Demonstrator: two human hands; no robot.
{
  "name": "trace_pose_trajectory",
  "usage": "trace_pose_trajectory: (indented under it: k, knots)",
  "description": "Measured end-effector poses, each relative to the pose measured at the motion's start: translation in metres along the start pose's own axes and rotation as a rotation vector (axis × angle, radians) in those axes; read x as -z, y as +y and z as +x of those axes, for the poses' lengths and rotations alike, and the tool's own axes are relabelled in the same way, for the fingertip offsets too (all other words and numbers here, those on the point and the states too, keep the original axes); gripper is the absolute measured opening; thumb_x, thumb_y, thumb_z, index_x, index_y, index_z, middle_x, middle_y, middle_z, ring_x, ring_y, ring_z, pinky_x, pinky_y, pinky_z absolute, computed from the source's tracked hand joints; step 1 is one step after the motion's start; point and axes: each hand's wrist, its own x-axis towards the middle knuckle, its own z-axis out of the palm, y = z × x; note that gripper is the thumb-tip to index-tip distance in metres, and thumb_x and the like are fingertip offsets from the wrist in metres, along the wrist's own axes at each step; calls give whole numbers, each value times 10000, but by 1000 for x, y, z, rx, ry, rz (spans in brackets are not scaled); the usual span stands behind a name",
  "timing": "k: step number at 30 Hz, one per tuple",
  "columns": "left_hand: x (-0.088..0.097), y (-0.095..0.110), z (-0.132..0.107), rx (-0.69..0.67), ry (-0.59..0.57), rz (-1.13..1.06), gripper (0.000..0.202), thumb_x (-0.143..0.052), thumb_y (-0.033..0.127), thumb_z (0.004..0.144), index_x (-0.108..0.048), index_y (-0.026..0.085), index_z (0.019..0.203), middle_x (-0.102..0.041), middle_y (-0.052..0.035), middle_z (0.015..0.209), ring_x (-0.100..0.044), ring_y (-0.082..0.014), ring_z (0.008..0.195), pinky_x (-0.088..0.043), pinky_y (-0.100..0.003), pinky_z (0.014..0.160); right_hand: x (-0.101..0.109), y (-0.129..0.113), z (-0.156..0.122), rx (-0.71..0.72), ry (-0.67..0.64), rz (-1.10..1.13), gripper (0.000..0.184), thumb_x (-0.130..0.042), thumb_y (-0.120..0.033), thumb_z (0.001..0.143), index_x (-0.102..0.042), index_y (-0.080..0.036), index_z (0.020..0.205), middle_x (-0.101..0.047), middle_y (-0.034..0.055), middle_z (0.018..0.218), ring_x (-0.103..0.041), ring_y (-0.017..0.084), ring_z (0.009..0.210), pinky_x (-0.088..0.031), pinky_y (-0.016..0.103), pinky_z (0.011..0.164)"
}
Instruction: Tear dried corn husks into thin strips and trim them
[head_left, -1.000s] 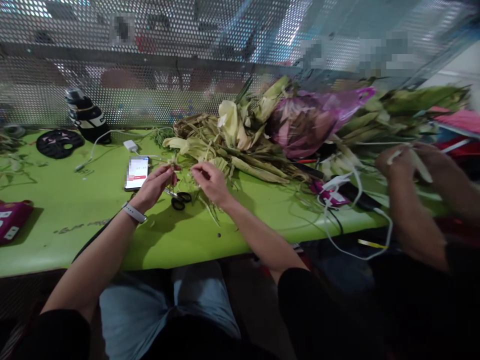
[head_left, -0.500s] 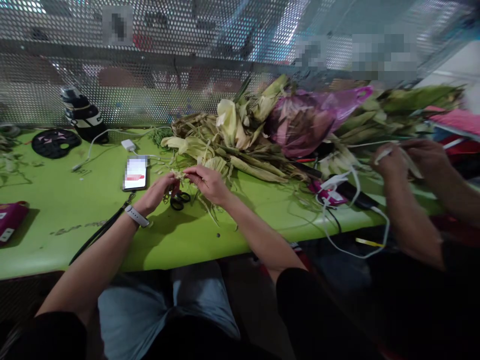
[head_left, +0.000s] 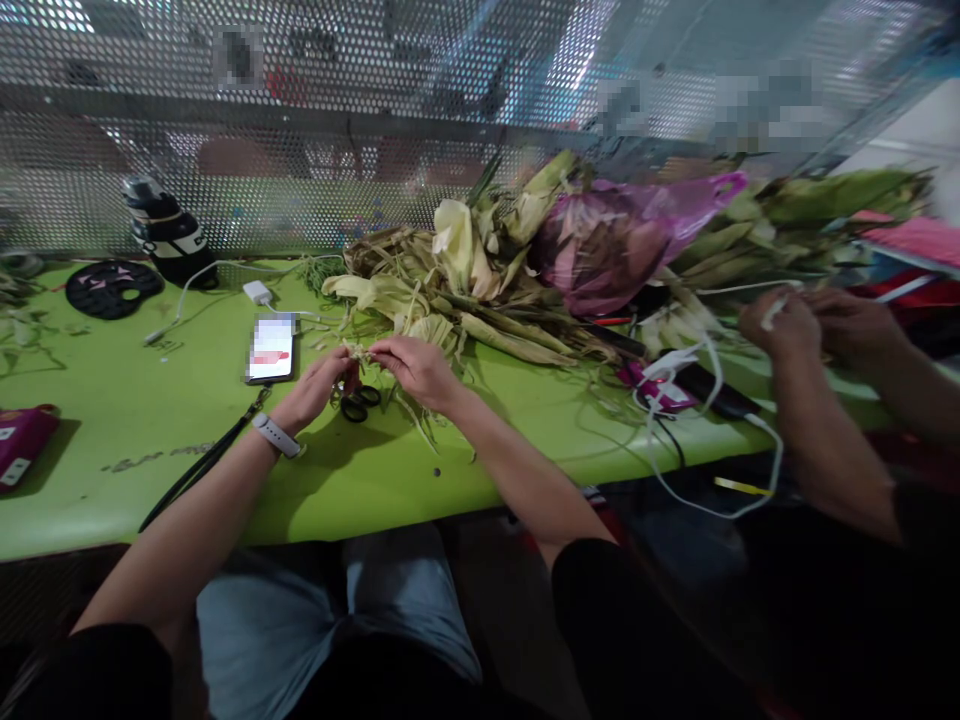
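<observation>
Between my hands is a small pale, frilly piece of corn husk (head_left: 358, 353). My left hand (head_left: 321, 385) is closed on its left side, with a watch on the wrist. The fingertips of my right hand (head_left: 421, 374) pinch its right side. Fine detail of the piece is too small to make out. Just below it lie black-handled scissors (head_left: 361, 402) on the green table (head_left: 390, 490), their blades hidden. Thin husk strips (head_left: 416, 418) trail under my right hand. Behind my hands a heap of dried corn husks (head_left: 517, 335) spreads along the table.
A phone (head_left: 271, 348) lies left of my hands. A black bottle (head_left: 174, 235) stands farther back. In the heap sits a pink plastic bag (head_left: 592, 245). White cables and a power bank (head_left: 664, 388) are to the right. At far right another person's hands (head_left: 787, 325) hold a pale strip.
My hands have barely moved and still hold the husk piece. The other person's hands at the right have drawn closer together around their strip.
</observation>
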Motion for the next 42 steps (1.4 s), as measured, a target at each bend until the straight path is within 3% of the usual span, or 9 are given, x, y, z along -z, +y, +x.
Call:
trace_pose_trajectory:
  k: [6,12,19,28,42]
  knots:
    - [0,-4,0,-36,23,20,209,-359,240,908,-492,182,759,-534,-8,674,-473,-145,628,-380,-301,635,0,-1,0,-5,-42,-8,279,-468,-349,971,-671,-160,1003,-715,83,911,-654,167,826,-501,299,775]
    - [0,-4,-1,-29,21,39,216,-345,246,918,-495,178,778,-535,-10,692,-484,-148,636,-378,-301,629,3,0,0,4,-29,-20,303,-449,-337,978,-655,-165,1118,-720,104,1027,-668,182,918,-517,319,823]
    - [0,-2,-2,-59,22,72,226,-343,238,919,-499,173,768,-530,-12,682,-484,-148,649,-392,-304,659,2,-1,-1,8,-54,-33,299,-439,-342,981,-662,-158,1059,-720,93,952,-660,170,836,-503,294,764]
    - [-4,-1,-3,-71,-10,143,333,-365,444,978,-474,192,789,-506,6,667,-478,-129,609,-408,-285,626,1,0,0,-62,-118,115,292,-426,-348,985,-645,-166,1046,-696,74,935,-645,135,768,-497,269,740]
    - [-2,-4,-2,-95,-17,239,360,-338,480,981,-466,194,803,-502,4,660,-464,-130,596,-402,-294,636,7,-2,1,-114,-170,224,222,-510,-299,945,-669,-152,995,-713,48,870,-658,125,736,-505,262,734]
